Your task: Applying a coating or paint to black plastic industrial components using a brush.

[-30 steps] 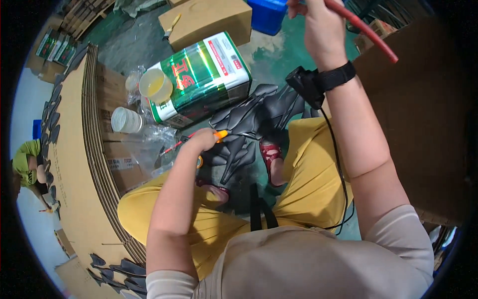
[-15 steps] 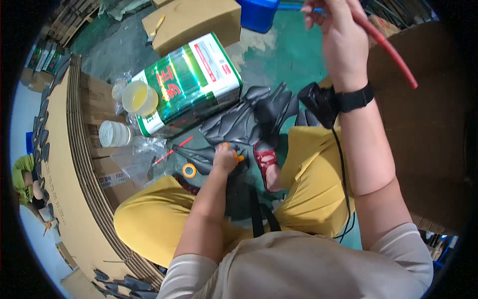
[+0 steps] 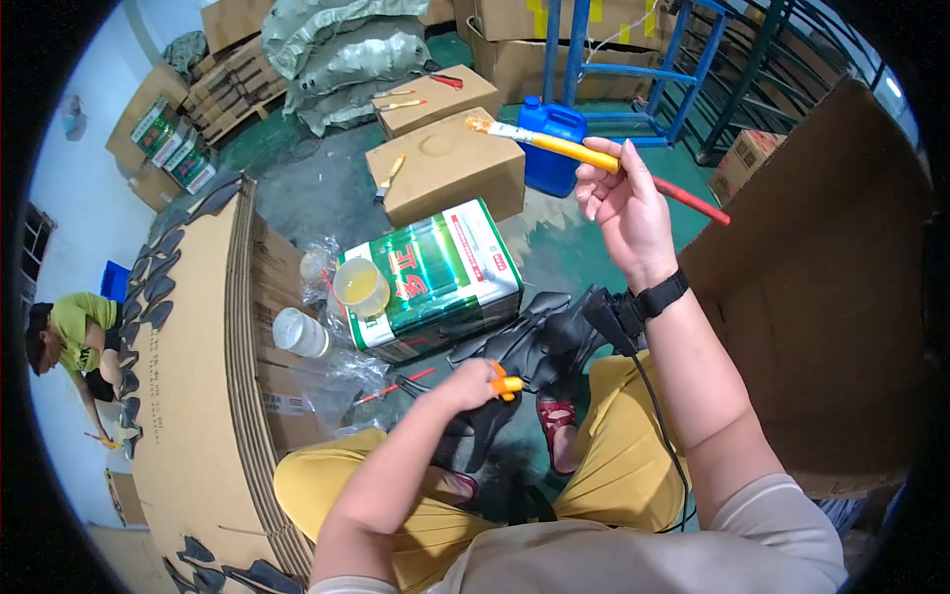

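My right hand (image 3: 633, 213) is raised, closed around a long-handled brush. The brush (image 3: 564, 148) has a yellow handle with a red length behind it, and its messy bristles point left. Low in front of me, my left hand (image 3: 470, 386) is closed on a dark grey moulded piece (image 3: 485, 426). Orange-yellow bits show at its fingertips; I cannot make out what they are. More dark grey pieces (image 3: 539, 332) lie heaped between my feet and a green-and-white tin (image 3: 435, 282). On the tin stands a clear cup (image 3: 361, 287) of yellowish liquid.
Left stands a stack of cardboard sheets (image 3: 203, 376) with dark pieces along its edge; a person (image 3: 84, 337) works beyond it. A white cup (image 3: 300, 333), plastic film and a red stick (image 3: 396, 384) lie nearby. Boxes with brushes (image 3: 445, 163) and a blue jug (image 3: 552, 144) stand ahead.
My view has lifted, bringing the whole brush into sight. My left hand has lifted the dark grey piece, which now hangs tilted. The orange ring beside that hand is no longer visible.
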Demonstrator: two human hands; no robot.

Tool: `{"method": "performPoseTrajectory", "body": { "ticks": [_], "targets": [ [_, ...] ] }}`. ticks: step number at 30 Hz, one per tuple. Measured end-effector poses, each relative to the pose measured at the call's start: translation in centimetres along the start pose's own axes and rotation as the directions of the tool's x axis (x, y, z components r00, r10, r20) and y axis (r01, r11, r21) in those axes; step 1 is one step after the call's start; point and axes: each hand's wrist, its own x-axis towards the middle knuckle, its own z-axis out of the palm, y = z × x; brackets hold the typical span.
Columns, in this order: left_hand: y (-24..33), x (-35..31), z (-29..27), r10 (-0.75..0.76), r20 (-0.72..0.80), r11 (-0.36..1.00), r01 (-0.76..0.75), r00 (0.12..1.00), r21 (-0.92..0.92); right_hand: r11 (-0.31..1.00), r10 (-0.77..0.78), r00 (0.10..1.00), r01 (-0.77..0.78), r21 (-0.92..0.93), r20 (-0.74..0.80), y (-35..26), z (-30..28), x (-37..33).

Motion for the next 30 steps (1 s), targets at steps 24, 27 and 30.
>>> {"method": "performPoseTrajectory", "body": {
  "ticks": [24,27,30],
  "targets": [
    [7.1,-9.4,-17.2,-0.117,-0.765,0.631,-0.548,0.633,-0.550,0.839,0.086,0.962,0.071,-0.540,0.261,8.0,10.3,-1.4],
    [7.1,-9.1,-17.5,-0.153,-0.801,0.685,-0.522,0.578,-0.508,0.840,0.017,0.980,0.095,-0.535,0.200,9.4,10.2,-0.5],
    [6.3,-8.9,-17.5,-0.204,-0.849,0.756,-0.472,0.488,-0.453,0.803,-0.115,0.944,0.271,-0.531,0.309,11.0,10.6,-0.6]
  ]
}}
